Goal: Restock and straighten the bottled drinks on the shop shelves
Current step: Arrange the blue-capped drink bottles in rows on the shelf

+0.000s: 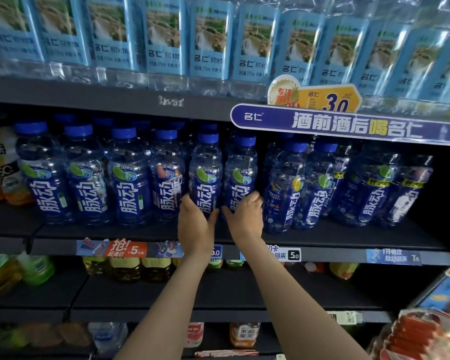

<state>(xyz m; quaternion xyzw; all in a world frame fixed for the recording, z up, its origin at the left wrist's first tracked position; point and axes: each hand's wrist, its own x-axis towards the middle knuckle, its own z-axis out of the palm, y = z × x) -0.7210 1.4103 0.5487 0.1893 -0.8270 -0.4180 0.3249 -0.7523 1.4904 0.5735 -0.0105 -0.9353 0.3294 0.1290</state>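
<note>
Currently left hand (196, 224) cups one blue-capped bottle (205, 175) and right hand (246, 216) wraps its neighbour (240, 175) on the middle shelf (115, 231); best to twist both labels forward and align with the front row.

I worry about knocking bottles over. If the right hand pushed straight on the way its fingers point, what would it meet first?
The right hand is already on the blue-labelled drink bottle at the shelf front, so it would push that bottle first, probably into the bottle behind it, though depth is hard to judge.
</note>
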